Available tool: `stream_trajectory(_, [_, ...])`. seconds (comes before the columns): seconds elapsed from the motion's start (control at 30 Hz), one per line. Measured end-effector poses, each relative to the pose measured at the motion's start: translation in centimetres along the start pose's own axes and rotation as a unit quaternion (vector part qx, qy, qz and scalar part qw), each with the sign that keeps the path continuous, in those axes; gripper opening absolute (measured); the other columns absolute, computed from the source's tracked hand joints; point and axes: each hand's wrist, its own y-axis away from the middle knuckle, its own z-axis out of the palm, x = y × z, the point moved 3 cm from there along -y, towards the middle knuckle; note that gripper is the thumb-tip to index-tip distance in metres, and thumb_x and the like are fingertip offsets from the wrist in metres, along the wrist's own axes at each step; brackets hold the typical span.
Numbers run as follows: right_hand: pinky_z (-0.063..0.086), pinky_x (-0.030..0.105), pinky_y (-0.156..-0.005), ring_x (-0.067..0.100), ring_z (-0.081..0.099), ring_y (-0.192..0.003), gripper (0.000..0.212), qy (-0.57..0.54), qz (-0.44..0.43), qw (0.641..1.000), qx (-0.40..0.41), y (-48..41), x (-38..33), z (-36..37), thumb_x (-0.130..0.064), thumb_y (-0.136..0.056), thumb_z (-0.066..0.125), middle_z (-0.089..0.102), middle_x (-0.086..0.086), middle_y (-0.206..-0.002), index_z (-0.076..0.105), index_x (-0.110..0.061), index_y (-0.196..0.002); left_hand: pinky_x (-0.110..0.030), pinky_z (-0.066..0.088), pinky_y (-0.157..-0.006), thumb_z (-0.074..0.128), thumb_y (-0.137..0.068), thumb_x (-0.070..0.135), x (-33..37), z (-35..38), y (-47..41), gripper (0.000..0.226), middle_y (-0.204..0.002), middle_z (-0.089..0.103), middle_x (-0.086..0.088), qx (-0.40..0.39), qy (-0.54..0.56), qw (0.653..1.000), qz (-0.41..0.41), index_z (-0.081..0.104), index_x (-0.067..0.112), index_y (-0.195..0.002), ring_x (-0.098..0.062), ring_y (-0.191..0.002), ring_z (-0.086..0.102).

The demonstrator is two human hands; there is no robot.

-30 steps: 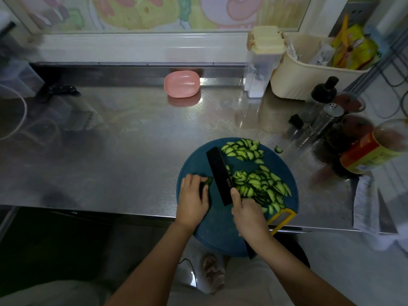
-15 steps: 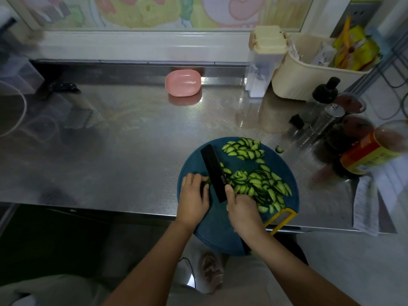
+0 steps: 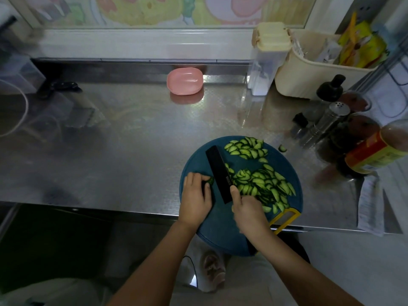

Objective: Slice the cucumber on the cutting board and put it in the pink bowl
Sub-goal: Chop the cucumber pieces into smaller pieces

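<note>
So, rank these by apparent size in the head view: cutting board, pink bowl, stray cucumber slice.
1. cutting board
2. pink bowl, though it sits farther from the camera
3. stray cucumber slice

Right hand (image 3: 249, 214) gripping knife (image 3: 218, 173), left hand (image 3: 195, 195) holding cucumber end (image 3: 209, 181)

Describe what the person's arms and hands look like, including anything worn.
Both the left hand and the right hand are bare, without gloves. The forearms are bare too, with no sleeve in view, and neither wrist carries a watch or bracelet. No ring is plainly visible in the dim light.
</note>
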Motion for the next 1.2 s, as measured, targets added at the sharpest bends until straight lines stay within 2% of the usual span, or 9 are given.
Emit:
stream_trajectory(0.2, [0.050,0.043,-0.058,0.026,0.050,-0.051,0.067,-0.038,-0.007,0.999,-0.009,0.0,-0.6,0.3,-0.052,-0.097,0.025,0.048,0.009,-0.052,0.044,-0.008,-0.051,-0.018,0.033,-0.081,0.047,-0.087,0.008,0.1,0.0,0.0,0.012,-0.093,0.048,-0.005,0.001,-0.005,1.000,0.002,0.056,0.006,-0.093,-0.011,-0.089,0.042])
stream_trajectory(0.4, [0.049,0.041,-0.058,0.025,0.048,-0.051,0.065,-0.025,-0.006,0.999,-0.022,-0.2,-0.7,0.5,-0.050,-0.098,0.026,0.047,0.008,-0.052,0.042,-0.010,-0.049,-0.017,0.033,-0.080,0.047,-0.087,0.008,0.1,0.0,0.0,0.012,-0.093,0.049,-0.006,0.003,-0.009,1.000,0.005,0.057,0.005,-0.095,-0.010,-0.089,0.042])
stream_trajectory(0.5, [0.044,0.035,-0.055,0.025,0.052,-0.054,0.065,0.007,-0.006,1.000,-0.014,-0.4,-0.7,0.6,-0.049,-0.099,0.025,0.053,0.010,-0.057,0.045,-0.009,-0.051,-0.019,0.034,-0.079,0.047,-0.087,0.008,0.1,0.1,0.0,0.012,-0.093,0.048,-0.006,0.004,-0.013,1.000,0.008,0.057,0.005,-0.094,-0.011,-0.088,0.042])
stream_trajectory(0.63, [0.028,0.019,-0.042,0.012,0.042,-0.049,0.062,0.096,-0.016,0.995,-0.014,-0.8,-1.2,1.2,-0.046,-0.100,0.023,0.045,0.000,-0.053,0.042,-0.012,-0.052,-0.019,0.035,-0.078,0.046,-0.088,0.009,0.1,0.1,0.0,0.012,-0.093,0.047,-0.005,0.002,-0.011,1.000,0.004,0.056,0.006,-0.094,-0.009,-0.088,0.041])
stream_trajectory(0.7, [0.026,0.017,-0.040,0.009,0.040,-0.047,0.062,0.106,-0.013,0.994,-0.015,-1.0,-1.3,1.3,-0.046,-0.100,0.023,0.044,-0.001,-0.052,0.043,-0.012,-0.052,-0.020,0.036,-0.080,0.046,-0.088,0.010,0.0,0.1,0.0,0.012,-0.093,0.047,-0.004,0.003,-0.009,1.000,0.002,0.056,0.006,-0.094,-0.010,-0.089,0.041])
stream_trajectory(0.8, [0.034,0.022,-0.043,0.017,0.047,-0.050,0.063,0.088,-0.009,0.996,-0.007,-1.0,-0.6,0.9,-0.047,-0.099,0.024,0.047,0.003,-0.053,0.043,-0.010,-0.052,-0.020,0.036,-0.081,0.047,-0.089,0.009,0.0,0.1,0.0,0.009,-0.093,0.049,-0.004,0.007,-0.004,1.000,0.002,0.054,0.007,-0.093,-0.011,-0.090,0.043])
stream_trajectory(0.93, [0.050,0.035,-0.057,0.031,0.059,-0.062,0.066,0.029,0.007,0.999,-0.011,-0.5,0.0,0.4,-0.050,-0.098,0.024,0.053,0.010,-0.058,0.046,-0.008,-0.053,-0.020,0.036,-0.081,0.048,-0.088,0.009,0.1,0.0,0.0,0.007,-0.091,0.050,-0.005,0.011,-0.001,1.000,0.003,0.054,0.007,-0.091,-0.012,-0.090,0.044])
stream_trajectory(1.07, [0.052,0.044,-0.058,0.033,0.058,-0.061,0.066,-0.014,-0.012,1.000,-0.008,0.0,-0.6,0.1,-0.051,-0.097,0.024,0.054,0.015,-0.058,0.047,-0.006,-0.054,-0.018,0.034,-0.080,0.048,-0.087,0.008,0.2,0.0,0.0,0.007,-0.090,0.049,-0.006,0.012,-0.002,1.000,0.004,0.054,0.007,-0.090,-0.011,-0.088,0.043])
stream_trajectory(1.2, [0.052,0.044,-0.061,0.030,0.055,-0.059,0.066,-0.025,-0.007,1.000,-0.017,0.0,-0.9,0.4,-0.052,-0.097,0.024,0.053,0.015,-0.059,0.047,-0.006,-0.054,-0.017,0.032,-0.079,0.050,-0.087,0.005,0.1,0.0,0.0,0.004,-0.089,0.049,-0.006,0.011,-0.004,1.000,0.007,0.053,0.007,-0.089,-0.010,-0.087,0.042])
